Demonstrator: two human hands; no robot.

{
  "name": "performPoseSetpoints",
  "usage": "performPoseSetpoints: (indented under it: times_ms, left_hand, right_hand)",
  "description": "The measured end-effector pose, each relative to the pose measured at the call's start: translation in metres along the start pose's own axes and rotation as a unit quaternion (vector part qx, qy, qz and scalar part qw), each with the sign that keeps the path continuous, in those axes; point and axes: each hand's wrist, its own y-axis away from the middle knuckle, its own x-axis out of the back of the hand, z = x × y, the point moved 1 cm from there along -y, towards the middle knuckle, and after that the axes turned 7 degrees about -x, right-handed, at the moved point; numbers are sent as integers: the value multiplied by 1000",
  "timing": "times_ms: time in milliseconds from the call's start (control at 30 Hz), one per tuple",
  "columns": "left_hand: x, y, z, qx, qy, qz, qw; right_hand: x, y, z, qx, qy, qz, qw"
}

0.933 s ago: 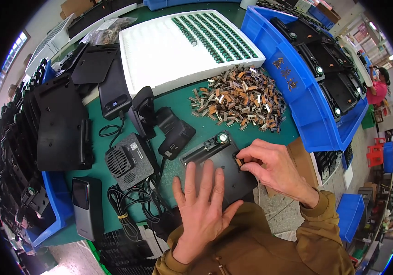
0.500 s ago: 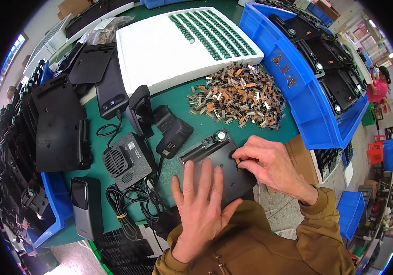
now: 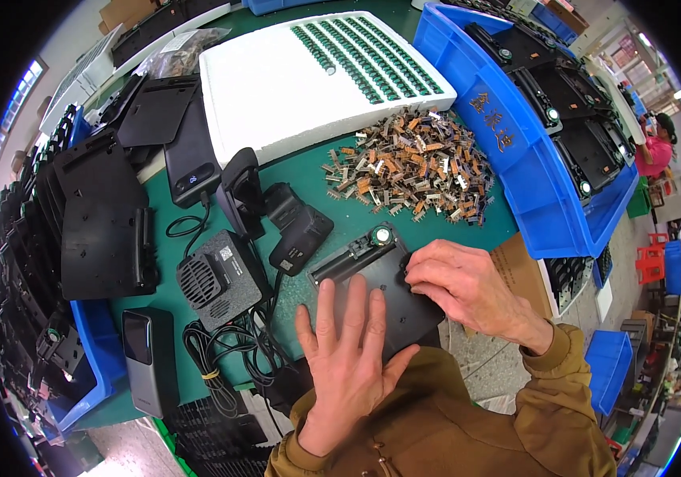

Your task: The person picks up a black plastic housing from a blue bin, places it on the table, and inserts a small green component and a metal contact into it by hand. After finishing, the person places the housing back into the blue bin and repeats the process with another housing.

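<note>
On the green table in front of me lies a black plastic panel [image 3: 404, 306]. A small round green-and-white circuit board [image 3: 381, 235] sits at its far end, beside a long trough. My left hand [image 3: 348, 350] rests flat on the panel's near left part, fingers spread. Over the panel's right edge, my right hand [image 3: 463, 286] is closed in a pinch. Its fingertips press on the panel and hide the small part between them; half a second ago an orange-brown sliver showed there, like the small slide switches [image 3: 420, 167] heaped beyond the panel.
A white foam tray [image 3: 269, 87] with rows of green boards stands at the back. To the right is a blue bin [image 3: 507, 159] of black panels. A speaker-like box [image 3: 225, 278], coiled cables [image 3: 217, 362], a power bank [image 3: 149, 358] and stacked panels [image 3: 106, 230] lie left.
My right hand has shifted slightly, its fingers now covering the orange-brown sliver that showed before. The left hand and the panel have stayed in place.
</note>
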Motion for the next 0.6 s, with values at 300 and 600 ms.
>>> performPoseSetpoints:
  times_ms: [300,600]
  left_hand:
    - [0,1,0,7,0,-14,1000]
    - [0,0,1,4,-3,-16,1000]
  right_hand:
    - [5,-3,5,-82,-75,24,994]
    - [3,-10,14,-140,14,52,989]
